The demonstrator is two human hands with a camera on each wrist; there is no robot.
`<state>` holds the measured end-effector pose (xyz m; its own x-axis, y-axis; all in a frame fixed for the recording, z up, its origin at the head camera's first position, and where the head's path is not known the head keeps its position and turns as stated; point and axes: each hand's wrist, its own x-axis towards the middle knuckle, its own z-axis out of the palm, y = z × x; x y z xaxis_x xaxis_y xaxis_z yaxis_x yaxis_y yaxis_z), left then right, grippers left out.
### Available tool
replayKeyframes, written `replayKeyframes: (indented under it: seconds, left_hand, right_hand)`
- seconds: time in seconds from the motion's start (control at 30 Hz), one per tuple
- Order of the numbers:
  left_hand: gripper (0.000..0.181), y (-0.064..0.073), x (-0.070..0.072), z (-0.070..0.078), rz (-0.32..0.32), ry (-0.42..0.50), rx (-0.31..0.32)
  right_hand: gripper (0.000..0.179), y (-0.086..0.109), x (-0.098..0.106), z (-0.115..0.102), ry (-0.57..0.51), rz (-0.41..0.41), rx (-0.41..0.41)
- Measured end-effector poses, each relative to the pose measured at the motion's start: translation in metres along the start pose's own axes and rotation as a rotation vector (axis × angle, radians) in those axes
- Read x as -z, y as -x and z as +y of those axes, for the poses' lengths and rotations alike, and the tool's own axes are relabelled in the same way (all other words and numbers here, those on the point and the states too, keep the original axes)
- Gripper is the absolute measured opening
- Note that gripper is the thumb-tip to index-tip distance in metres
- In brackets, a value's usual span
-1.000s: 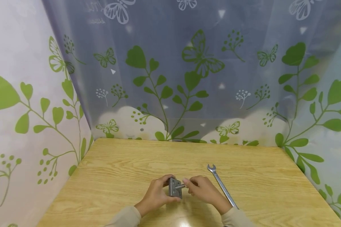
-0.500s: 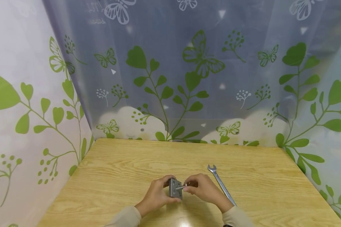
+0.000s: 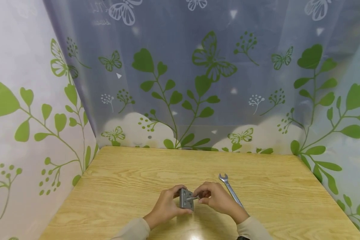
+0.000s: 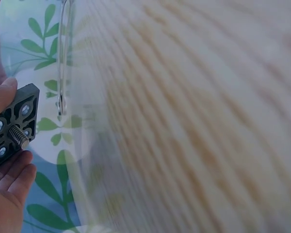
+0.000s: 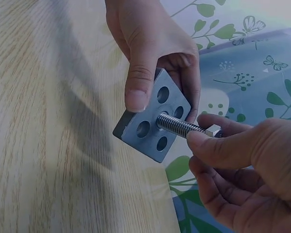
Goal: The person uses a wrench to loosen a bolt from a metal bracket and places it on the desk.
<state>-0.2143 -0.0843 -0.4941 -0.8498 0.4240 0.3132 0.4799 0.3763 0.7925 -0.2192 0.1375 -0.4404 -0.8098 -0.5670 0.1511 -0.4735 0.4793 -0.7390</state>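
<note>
My left hand (image 3: 166, 205) grips a small square grey plate (image 3: 183, 204) by its edges, above the wooden table. In the right wrist view, the plate face (image 5: 151, 149) shows several round holes around a central one. A threaded metal bolt (image 5: 179, 125) passes into that central hole. Thumb and fingers of my right hand (image 3: 218, 199) pinch the bolt near its hex head (image 5: 214, 130). In the left wrist view, the plate's other, ribbed face (image 4: 33, 97) is visible, with the bolt's threaded tip (image 4: 18, 137) sticking out of it.
A metal wrench (image 3: 231, 190) lies on the wooden table (image 3: 132, 176) to the right, partly covered by my right forearm. A curtain (image 3: 180, 100) with green leaves and butterflies rises behind the table and at both sides.
My right hand's fingers have shifted their pinch around the bolt head, and the hand has moved slightly up and right. The left hand and plate have drifted a little to the right.
</note>
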Motion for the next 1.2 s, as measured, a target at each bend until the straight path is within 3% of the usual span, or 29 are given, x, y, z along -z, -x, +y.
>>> replayKeyframes:
  seconds: [0.13, 0.3, 0.6, 0.73, 0.9, 1.07, 1.2]
  left_hand:
    - [0.066, 0.001, 0.001, -0.001, -0.001, -0.004, -0.003]
    - [0.067, 0.002, 0.002, -0.005, 0.002, -0.02, -0.01]
    - [0.066, 0.002, 0.002, -0.004, 0.013, -0.031, -0.009]
    - [0.066, 0.002, 0.002, -0.004, 0.011, -0.021, -0.013]
    - [0.066, 0.001, 0.001, -0.004, 0.011, -0.009, -0.017]
    - [0.065, 0.0, 0.001, -0.002, 0.013, 0.005, -0.025]
    - [0.065, 0.0, 0.001, -0.001, 0.017, 0.005, -0.017]
  right_hand:
    - [0.025, -0.001, -0.001, 0.0, -0.007, -0.029, -0.009]
    - [0.04, -0.001, -0.003, 0.002, -0.001, -0.065, -0.084]
    - [0.052, -0.001, -0.007, 0.001, -0.08, -0.056, -0.174]
    - [0.041, -0.002, -0.006, -0.001, -0.056, -0.068, -0.141]
    - [0.013, -0.001, -0.001, 0.0, 0.033, -0.036, -0.033]
    - [0.019, -0.001, 0.003, 0.0, 0.051, 0.006, 0.02]
    - [0.02, -0.001, 0.002, 0.002, 0.049, 0.019, 0.017]
